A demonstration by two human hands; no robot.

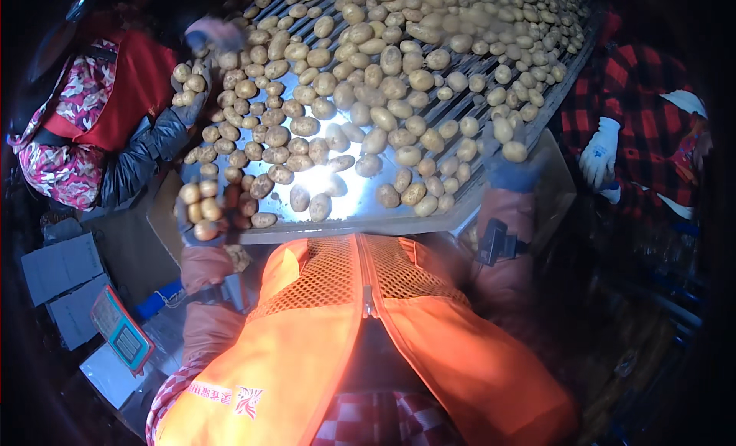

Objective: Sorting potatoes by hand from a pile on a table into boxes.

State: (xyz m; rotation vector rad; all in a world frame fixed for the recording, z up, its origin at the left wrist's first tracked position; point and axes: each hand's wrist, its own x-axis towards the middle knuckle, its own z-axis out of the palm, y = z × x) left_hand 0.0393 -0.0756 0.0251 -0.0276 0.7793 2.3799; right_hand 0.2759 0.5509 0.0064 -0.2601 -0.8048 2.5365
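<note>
At nine o'clock the left hand (186, 225) cups a heaped clutch of potatoes (210, 209); near two, the right hand (512, 174) meets two more, its grip unclear. Others crowd the metal table (349, 210) towards twelve. Overfilled, the left palm could spill one.

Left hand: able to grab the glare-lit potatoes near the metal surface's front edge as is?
Probably not as is. The left hand already holds a handful of potatoes, though the way to the glare-lit potatoes looks fairly free, with only loose potatoes between.
</note>
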